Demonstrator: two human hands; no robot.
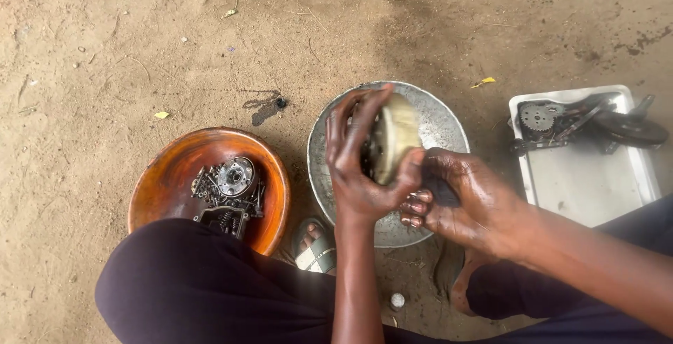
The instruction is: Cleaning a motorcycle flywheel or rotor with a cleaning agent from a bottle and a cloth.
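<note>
Where the two hands meet over the grey metal basin (449, 123), a round tan drum-shaped engine part (394, 137) held on edge, flat faces turned to 3 and 9 o'clock, long axis running roughly 12 to 6. Left hand (357, 169) clasped round its 9 o'clock side, fingers (340, 123) curled over the rim, grasping the part. Right hand (466, 204) just at 4 o'clock of it, fingers clenched on something dark and small, kind not clear, pressed near the part's lower edge. Left hand nearer and carrying it. Basin rim showing at 12 to 2 o'clock, open room above it. At 9 o'clock, orange bowl (168, 176) with small metal parts (228, 190). At 3 o'clock, white tray (585, 176) holding a gear (538, 116) and dark pieces. Bare dirt floor (105, 50) all round; sandalled foot (315, 246) at 7 o'clock.
</note>
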